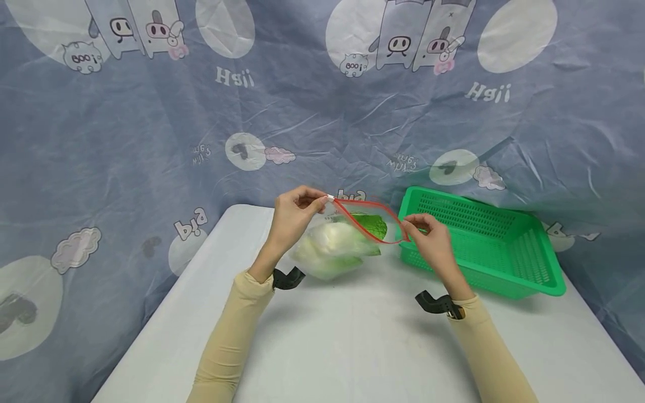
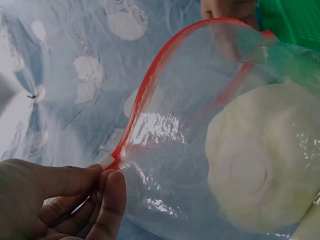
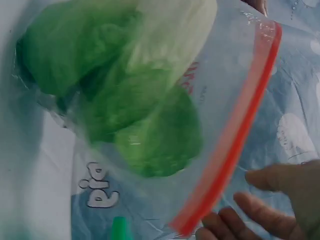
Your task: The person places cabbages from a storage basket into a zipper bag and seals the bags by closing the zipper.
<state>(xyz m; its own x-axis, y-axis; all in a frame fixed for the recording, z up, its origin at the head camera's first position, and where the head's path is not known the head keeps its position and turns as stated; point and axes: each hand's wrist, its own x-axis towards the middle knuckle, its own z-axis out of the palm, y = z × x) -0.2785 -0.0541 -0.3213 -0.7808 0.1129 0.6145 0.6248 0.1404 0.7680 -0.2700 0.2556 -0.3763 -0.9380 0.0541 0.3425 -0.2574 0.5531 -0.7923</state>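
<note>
A clear zip bag (image 1: pixel 322 235) with a red zip strip holds a pale green-and-white cabbage (image 3: pixel 140 85) and stands tilted above the white table. Its mouth gapes between the two hands. At the strip's left end, my left hand (image 1: pixel 294 215) pinches the white slider (image 2: pixel 106 161) between thumb and forefinger. My right hand (image 1: pixel 430 238) is at the other end of the red strip (image 3: pixel 235 135). In the right wrist view, its thumb and forefinger are spread apart, with the lower fingertips close beside the strip's corner. Whether they touch the film is unclear.
A green plastic basket (image 1: pixel 504 285) with slotted walls stands at the right, just behind my right hand. The white table (image 1: pixel 353 347) ends against a blue-grey patterned cloth (image 1: pixel 312 112) at the back. Each wrist wears a black camera mount (image 1: pixel 288 278).
</note>
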